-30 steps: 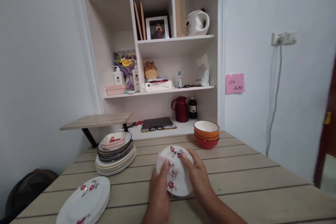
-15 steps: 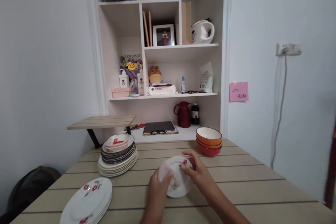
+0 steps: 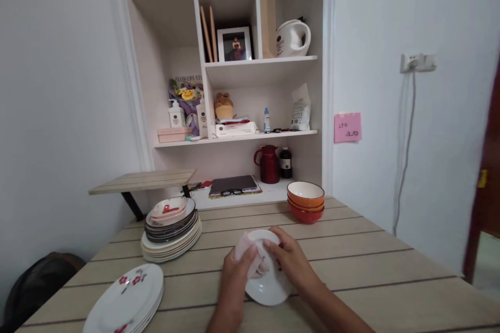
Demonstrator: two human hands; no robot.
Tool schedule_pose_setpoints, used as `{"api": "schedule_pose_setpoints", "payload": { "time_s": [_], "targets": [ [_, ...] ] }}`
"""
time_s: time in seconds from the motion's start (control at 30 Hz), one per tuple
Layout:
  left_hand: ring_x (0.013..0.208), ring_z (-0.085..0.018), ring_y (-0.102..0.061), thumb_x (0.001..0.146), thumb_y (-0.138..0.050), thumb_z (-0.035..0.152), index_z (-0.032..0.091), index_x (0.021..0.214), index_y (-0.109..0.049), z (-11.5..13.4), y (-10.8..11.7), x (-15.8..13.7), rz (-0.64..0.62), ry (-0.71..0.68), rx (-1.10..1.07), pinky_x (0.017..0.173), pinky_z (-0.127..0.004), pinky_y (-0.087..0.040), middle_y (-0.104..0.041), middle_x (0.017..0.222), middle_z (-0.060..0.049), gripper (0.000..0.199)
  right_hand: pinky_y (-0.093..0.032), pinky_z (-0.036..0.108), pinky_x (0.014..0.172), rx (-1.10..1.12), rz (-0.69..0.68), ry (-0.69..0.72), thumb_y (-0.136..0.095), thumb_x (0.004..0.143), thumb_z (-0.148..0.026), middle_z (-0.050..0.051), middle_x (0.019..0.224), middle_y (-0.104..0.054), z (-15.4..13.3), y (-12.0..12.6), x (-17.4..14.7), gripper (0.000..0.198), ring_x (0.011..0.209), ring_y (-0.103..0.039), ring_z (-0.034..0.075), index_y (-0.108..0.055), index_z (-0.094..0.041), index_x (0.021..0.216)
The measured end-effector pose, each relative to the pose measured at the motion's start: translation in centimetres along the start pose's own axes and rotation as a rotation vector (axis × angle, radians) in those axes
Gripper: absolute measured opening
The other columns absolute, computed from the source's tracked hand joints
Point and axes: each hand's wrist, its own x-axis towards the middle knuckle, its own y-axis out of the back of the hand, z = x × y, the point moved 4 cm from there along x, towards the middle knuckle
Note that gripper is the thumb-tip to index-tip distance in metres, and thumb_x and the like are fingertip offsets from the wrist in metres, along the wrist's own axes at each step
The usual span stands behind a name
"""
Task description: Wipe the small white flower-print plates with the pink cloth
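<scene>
A small white plate (image 3: 269, 290) with a flower print is held up above the table, tilted, between my two hands. My right hand (image 3: 292, 259) grips its right rim, with the thumb on the upper face and the fingers behind. Closed round a thin pale pink cloth (image 3: 242, 247), my left hand (image 3: 233, 280) presses it against the plate's left side. Part of the plate's print is hidden by the cloth and fingers. At lower left lies a stack of white plates (image 3: 117, 299) with red flowers, partly cut off by the frame edge.
Behind that stack stands a pile of plates (image 3: 172, 252) topped by small dishes (image 3: 169, 209). Orange and red bowls (image 3: 305, 203) are nested at the table's back right. A raised wooden shelf (image 3: 142, 181) overhangs the back left. Beyond, a red jug (image 3: 269, 164) stands in the cabinet.
The plate has tilted and come slightly lower in view, with my right thumb further in over its face. The camera view has shifted a little.
</scene>
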Motion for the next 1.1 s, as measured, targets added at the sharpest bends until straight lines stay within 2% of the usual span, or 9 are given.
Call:
{"api": "schedule_pose_setpoints", "payload": {
  "time_s": [0.1,0.27,0.4,0.47,0.6,0.7,0.83,0.97,1.1],
  "targets": [
    [0.059,-0.020,-0.067,0.060,-0.081,0.053,0.009,0.090,-0.072,-0.8,0.2,0.6,0.065,0.021,-0.054,0.055,-0.026,-0.050,-0.073,0.071,-0.010,0.054,-0.036,0.024,0.049,0.111,0.122,-0.067,-0.068,0.075,-0.045,-0.003,0.062,-0.058,1.5,-0.1,0.3,0.027,0.052,-0.048,0.014,-0.061,-0.020,0.083],
    [0.056,-0.022,-0.068,0.056,-0.080,0.059,0.008,0.093,-0.071,-1.4,-0.2,0.6,0.114,0.043,-0.105,0.050,-0.026,-0.049,-0.073,0.070,-0.011,0.063,-0.045,0.027,0.054,0.207,0.230,-0.035,-0.070,0.074,-0.044,0.000,0.072,-0.066,1.5,-0.5,0.0,0.028,0.059,-0.056,0.017,-0.063,-0.021,0.087],
    [0.062,-0.024,-0.069,0.051,-0.084,0.057,0.008,0.095,-0.071,-1.7,-0.7,0.1,0.158,0.025,-0.182,0.054,-0.027,-0.051,-0.074,0.070,-0.012,0.067,-0.047,0.027,0.052,0.337,0.356,-0.111,-0.071,0.073,-0.043,-0.002,0.073,-0.066,1.9,-1.1,-0.8,0.028,0.058,-0.058,0.017,-0.059,-0.024,0.091],
    [0.063,-0.023,-0.070,0.052,-0.083,0.057,0.008,0.097,-0.071,-1.8,-0.7,0.0,0.160,0.009,-0.200,0.054,-0.027,-0.051,-0.074,0.072,-0.012,0.067,-0.048,0.028,0.054,0.383,0.364,-0.124,-0.071,0.073,-0.043,-0.002,0.076,-0.067,2.0,-1.6,-1.1,0.030,0.060,-0.060,0.018,-0.058,-0.026,0.094],
    [0.063,-0.023,-0.069,0.057,-0.081,0.056,0.009,0.097,-0.070,-1.5,0.5,0.4,0.172,-0.039,-0.167,0.054,-0.028,-0.051,-0.074,0.075,-0.013,0.063,-0.049,0.030,0.059,0.391,0.228,-0.149,-0.068,0.074,-0.046,0.000,0.080,-0.069,1.7,-2.2,-0.8,0.035,0.067,-0.063,0.021,-0.058,-0.025,0.100],
    [0.066,-0.024,-0.069,0.060,-0.080,0.055,0.007,0.091,-0.072,-0.6,1.5,0.8,0.161,-0.082,-0.061,0.058,-0.029,-0.052,-0.074,0.077,-0.013,0.057,-0.047,0.029,0.058,0.199,0.097,-0.179,-0.070,0.072,-0.046,0.002,0.082,-0.069,1.2,-1.3,0.0,0.039,0.067,-0.062,0.020,-0.059,-0.022,0.101],
    [0.061,-0.020,-0.064,0.053,-0.085,0.048,0.008,0.076,-0.074,0.6,1.5,0.8,0.096,-0.147,0.153,0.057,-0.027,-0.051,-0.072,0.068,-0.008,0.047,-0.047,0.030,0.062,-0.001,-0.003,-0.059,-0.074,0.066,-0.042,0.003,0.088,-0.068,0.1,0.6,0.9,0.048,0.074,-0.062,0.022,-0.057,-0.023,0.107],
    [0.058,-0.018,-0.062,0.055,-0.082,0.050,0.009,0.075,-0.074,1.1,1.2,0.1,0.059,-0.135,0.167,0.055,-0.027,-0.050,-0.070,0.065,-0.006,0.046,-0.046,0.032,0.069,-0.195,-0.137,0.037,-0.067,0.074,-0.042,0.004,0.083,-0.067,-0.7,0.6,0.7,0.027,0.078,-0.060,0.023,-0.065,-0.019,0.088],
    [0.059,-0.019,-0.064,0.059,-0.081,0.052,0.008,0.077,-0.074,1.5,1.4,-0.7,0.054,-0.125,0.140,0.059,-0.027,-0.052,-0.071,0.067,-0.008,0.047,-0.043,0.030,0.065,-0.211,-0.155,0.072,-0.060,0.081,-0.046,0.003,0.077,-0.064,-0.8,-0.3,0.3,0.028,0.073,-0.056,0.020,-0.065,-0.018,0.082]
  ]
}}
